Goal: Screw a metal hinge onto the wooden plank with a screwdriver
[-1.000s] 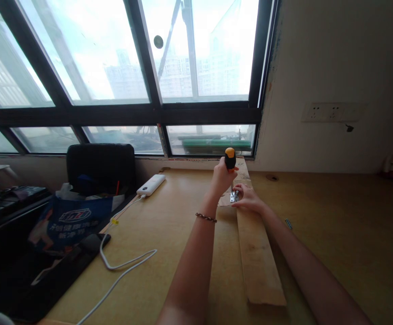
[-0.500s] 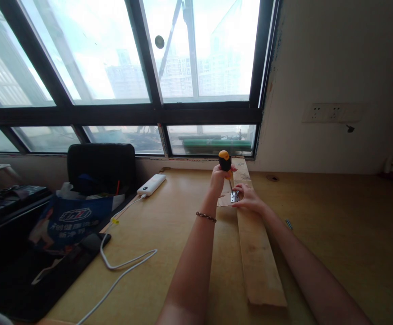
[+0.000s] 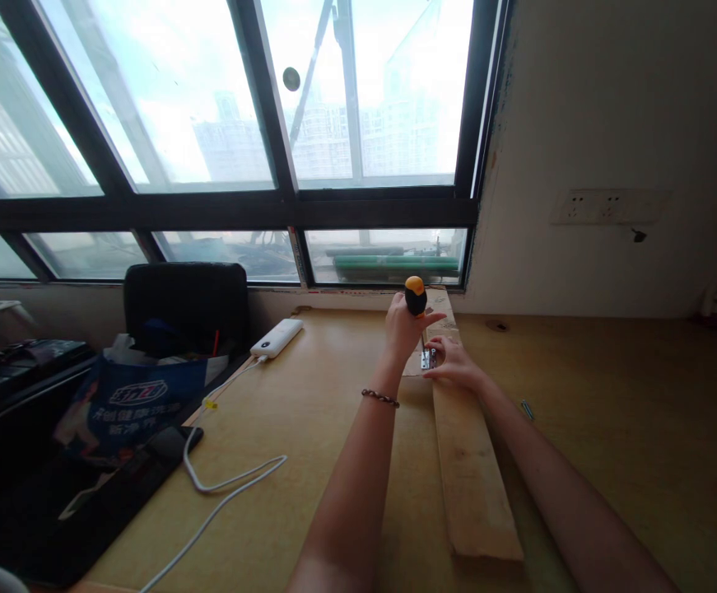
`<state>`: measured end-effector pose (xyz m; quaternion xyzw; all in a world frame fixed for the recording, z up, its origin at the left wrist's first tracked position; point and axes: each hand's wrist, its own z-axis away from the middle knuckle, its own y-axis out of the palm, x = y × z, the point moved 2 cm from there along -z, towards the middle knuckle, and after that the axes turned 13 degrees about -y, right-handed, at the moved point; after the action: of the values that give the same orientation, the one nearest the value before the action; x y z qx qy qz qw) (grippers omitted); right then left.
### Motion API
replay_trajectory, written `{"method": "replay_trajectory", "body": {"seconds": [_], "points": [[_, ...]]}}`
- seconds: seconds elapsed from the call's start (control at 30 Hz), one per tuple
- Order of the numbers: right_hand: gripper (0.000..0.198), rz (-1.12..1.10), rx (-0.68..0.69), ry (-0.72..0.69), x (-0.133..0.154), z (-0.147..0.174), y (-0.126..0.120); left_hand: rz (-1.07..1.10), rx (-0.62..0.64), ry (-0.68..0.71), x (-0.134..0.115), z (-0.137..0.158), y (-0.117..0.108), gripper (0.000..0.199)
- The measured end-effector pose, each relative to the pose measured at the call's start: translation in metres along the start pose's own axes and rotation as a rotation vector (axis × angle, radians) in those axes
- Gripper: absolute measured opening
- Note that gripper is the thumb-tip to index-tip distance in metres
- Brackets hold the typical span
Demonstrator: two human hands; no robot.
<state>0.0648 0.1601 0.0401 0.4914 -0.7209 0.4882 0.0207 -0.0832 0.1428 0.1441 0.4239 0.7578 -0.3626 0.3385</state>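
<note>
Looks like the screw-driving step: left hand (image 3: 402, 329) loosely round the screwdriver (image 3: 416, 298), right hand (image 3: 455, 363) pinching the metal plate (image 3: 426, 361) on the wood (image 3: 474, 469) toward the tabletop's (image 3: 586, 461) far edge; next turn needs a square tip, steady plate.

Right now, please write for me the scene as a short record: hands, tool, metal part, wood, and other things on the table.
Left hand: at the handle of the screwdriver, one digit stretched out; firmness of grip unclear
Right hand: thumb and fingers at the edges of the metal plate
Screwdriver: yellow and black handle up, shaft down toward the plate; tip contact too small to tell
Wood: long board on the table, near end toward the viewer
Also on table: white device with cable; small metal piece right of the board
</note>
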Motion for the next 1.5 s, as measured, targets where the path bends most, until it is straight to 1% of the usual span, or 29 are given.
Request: {"method": "replay_trajectory", "body": {"seconds": [0.07,0.13,0.27,0.37,0.43,0.53,0.6,0.67,0.73,0.83,0.97,1.03,1.13,1.2,1.27,1.3,1.37,1.43,1.5], "points": [[0.066,-0.001,-0.004,-0.001,0.000,0.000,0.000,-0.049,-0.013,0.023,-0.002,0.001,-0.003,0.040],[0.066,-0.001,-0.001,-0.002,0.000,0.000,0.000,-0.048,-0.017,0.000,-0.003,0.002,-0.004,0.040],[0.066,0.011,0.005,-0.005,0.000,0.000,0.000,0.050,-0.030,-0.054,-0.004,0.003,-0.005,0.044],[0.066,0.027,0.009,-0.013,-0.001,0.000,0.000,0.142,0.003,-0.077,-0.001,0.002,-0.004,0.047],[0.066,0.029,0.010,-0.011,-0.002,0.000,0.001,0.175,0.034,-0.076,0.003,0.000,-0.002,0.044],[0.066,0.036,0.010,-0.005,-0.003,0.000,0.001,0.244,0.108,-0.030,0.007,-0.001,0.002,0.035],[0.066,0.043,0.010,-0.005,-0.003,0.000,0.001,0.361,0.194,-0.016,0.008,-0.001,0.006,0.031],[0.065,0.045,0.013,-0.007,-0.001,-0.001,0.001,0.504,0.292,-0.034,0.007,0.000,0.010,0.028],[0.066,0.042,0.018,-0.003,0.000,-0.001,0.000,0.598,0.368,-0.055,0.005,0.002,0.013,0.024],[0.067,0.035,0.019,-0.001,0.002,-0.001,0.000,0.624,0.430,-0.062,0.003,0.005,0.016,0.017],[0.066,0.032,0.013,-0.018,0.002,-0.001,-0.001,0.647,0.495,-0.082,0.005,0.004,0.017,0.014],[0.066,0.031,0.009,-0.023,0.001,0.000,-0.001,0.640,0.477,-0.098,0.008,0.002,0.016,0.013],[0.066,0.038,0.011,-0.033,0.001,0.000,-0.001,0.551,0.371,-0.124,0.013,-0.002,0.014,0.010],[0.066,0.042,0.013,-0.030,0.000,0.000,0.000,0.425,0.288,-0.146,0.017,-0.004,0.012,0.018],[0.066,0.037,0.015,-0.025,-0.001,0.001,0.000,0.293,0.266,-0.170,0.021,-0.005,0.008,0.030],[0.066,0.032,0.015,-0.023,-0.001,0.001,0.000,0.243,0.290,-0.188,0.023,-0.004,0.005,0.036],[0.066,0.019,0.013,-0.021,-0.002,0.001,0.001,0.183,0.398,-0.240,0.027,-0.003,-0.002,0.048],[0.066,0.007,0.007,-0.021,-0.002,0.001,0.001,0.146,0.523,-0.316,0.030,0.000,-0.012,0.057],[0.066,0.006,0.001,-0.023,-0.002,0.001,0.001,0.087,0.593,-0.406,0.035,0.002,-0.021,0.064]]}}
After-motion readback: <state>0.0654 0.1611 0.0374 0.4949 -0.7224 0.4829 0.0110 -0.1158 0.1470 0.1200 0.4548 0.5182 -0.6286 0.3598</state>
